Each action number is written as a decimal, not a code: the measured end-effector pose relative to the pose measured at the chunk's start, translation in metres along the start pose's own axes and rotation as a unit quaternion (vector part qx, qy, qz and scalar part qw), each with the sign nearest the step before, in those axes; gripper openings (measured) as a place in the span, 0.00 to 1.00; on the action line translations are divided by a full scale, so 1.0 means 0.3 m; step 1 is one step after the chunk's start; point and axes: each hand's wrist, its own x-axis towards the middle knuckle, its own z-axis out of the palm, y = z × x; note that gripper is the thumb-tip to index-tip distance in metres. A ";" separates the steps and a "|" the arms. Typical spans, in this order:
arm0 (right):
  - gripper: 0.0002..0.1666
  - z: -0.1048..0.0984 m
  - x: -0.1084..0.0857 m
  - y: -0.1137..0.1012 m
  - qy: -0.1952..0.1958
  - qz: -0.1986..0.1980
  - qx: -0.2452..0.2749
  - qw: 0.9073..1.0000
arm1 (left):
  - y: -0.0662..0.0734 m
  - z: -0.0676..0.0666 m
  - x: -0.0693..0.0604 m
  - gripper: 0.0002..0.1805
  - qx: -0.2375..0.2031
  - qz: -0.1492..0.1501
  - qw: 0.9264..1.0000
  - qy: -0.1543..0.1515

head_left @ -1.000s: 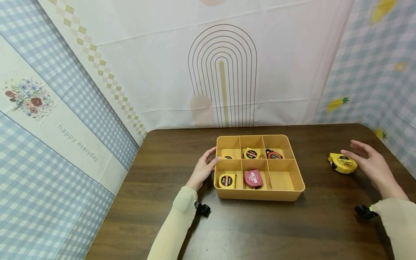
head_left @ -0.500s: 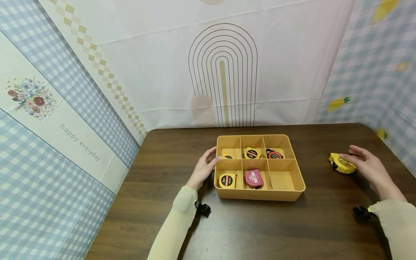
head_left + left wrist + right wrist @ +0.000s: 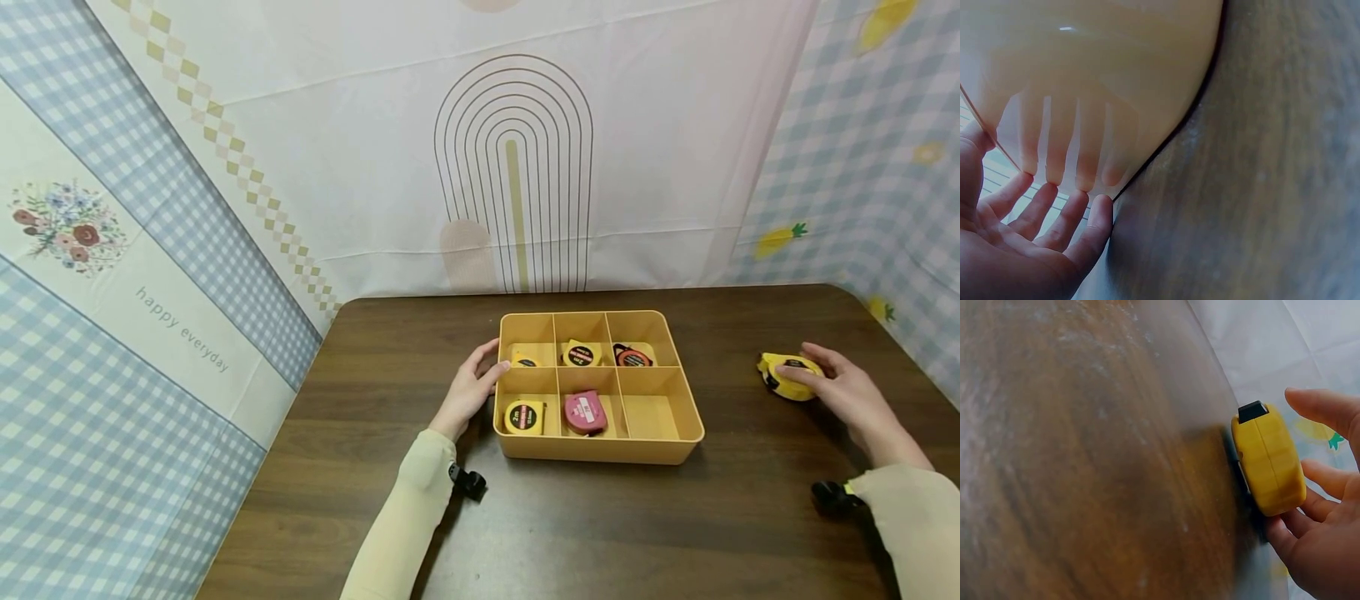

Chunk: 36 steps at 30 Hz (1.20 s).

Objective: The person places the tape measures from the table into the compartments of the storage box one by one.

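My left hand (image 3: pixel 470 385) holds the left side of a tan divided organizer box (image 3: pixel 592 451). In the left wrist view its fingertips (image 3: pixel 1085 184) meet the box's glossy outer wall (image 3: pixel 1116 56), and the thumb lies over the rim. At the right of the table, my right hand (image 3: pixel 855 400) is around a yellow tape measure (image 3: pixel 791 379). The right wrist view shows this tape measure (image 3: pixel 1269 462) standing between spread thumb and fingers. There the thumb (image 3: pixel 1319 405) is apart from the case, while the lower fingers are close against it; contact is hard to tell.
Inside the box are yellow tape measures (image 3: pixel 523 418), a pink tape measure (image 3: pixel 585 412) and an orange-and-black tape measure (image 3: pixel 632 357). The front right compartment (image 3: pixel 651 417) holds nothing. Patterned cloth (image 3: pixel 660 167) hangs behind the brown wooden table (image 3: pixel 570 533).
My right hand has moved slightly left and lower, its thumb and fingers coming closer around the yellow tape measure. The left hand and the box have stayed put.
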 end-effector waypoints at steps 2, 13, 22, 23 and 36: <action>0.60 0.001 -0.001 0.003 0.000 0.002 0.000 1.000 | -0.002 0.000 0.000 0.33 0.000 0.000 1.000 0.000; 0.59 0.006 -0.006 0.025 0.006 -0.013 -0.018 1.000 | 0.004 0.003 -0.002 0.33 0.000 0.000 1.000 0.002; 0.61 0.020 -0.011 0.035 0.010 -0.031 -0.040 0.999 | 0.007 0.002 -0.002 0.34 -0.001 -0.006 1.000 -0.006; 0.61 0.022 -0.011 0.036 0.010 -0.032 -0.040 0.999 | 0.007 0.001 -0.002 0.34 -0.001 -0.007 1.000 -0.008; 0.63 0.032 -0.012 0.042 0.015 -0.039 -0.031 0.999 | 0.123 0.002 -0.067 0.33 0.000 -0.013 1.000 -0.026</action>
